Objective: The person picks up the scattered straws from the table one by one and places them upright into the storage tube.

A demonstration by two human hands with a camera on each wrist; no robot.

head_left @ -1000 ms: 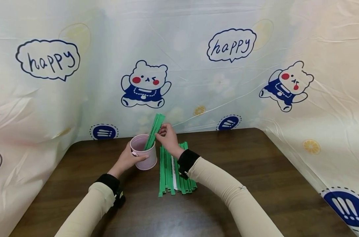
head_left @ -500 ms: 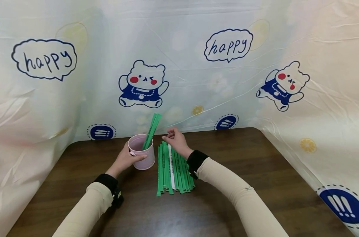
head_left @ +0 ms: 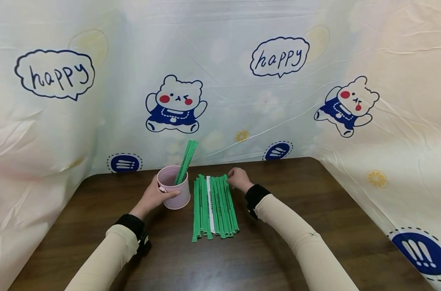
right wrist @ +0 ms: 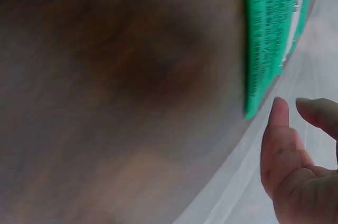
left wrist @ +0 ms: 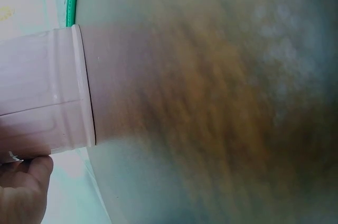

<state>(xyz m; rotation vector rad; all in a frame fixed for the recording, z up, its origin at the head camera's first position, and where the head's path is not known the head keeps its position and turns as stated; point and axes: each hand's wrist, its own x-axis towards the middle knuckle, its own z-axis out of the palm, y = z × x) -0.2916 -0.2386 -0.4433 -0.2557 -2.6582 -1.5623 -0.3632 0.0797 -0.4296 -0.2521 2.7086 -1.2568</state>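
Observation:
A pink bucket [head_left: 177, 198] stands on the table, with my left hand [head_left: 152, 200] gripping its left side, thumb across the front. In the left wrist view, the bucket's wall [left wrist: 42, 92] rests against my left fingers and thumb. Slim green printed wrapped sticks [head_left: 185, 163] lean out of the bucket toward the right. Beside it lies a flat row of several like green sticks [head_left: 220, 206], one white strip [head_left: 210, 206] among them. My right hand [head_left: 239, 179] is at the row's far right end. The right wrist view shows its thumb and forefinger apart, nothing between them.
The brown wooden table [head_left: 296, 226] extends around the bucket and the sticks. At its far edge hangs a pale curtain [head_left: 224, 72] printed with bears and the word happy.
My right hand has let go of the sticks in the bucket and moved right and down to the row's far right end. My left hand still holds the bucket.

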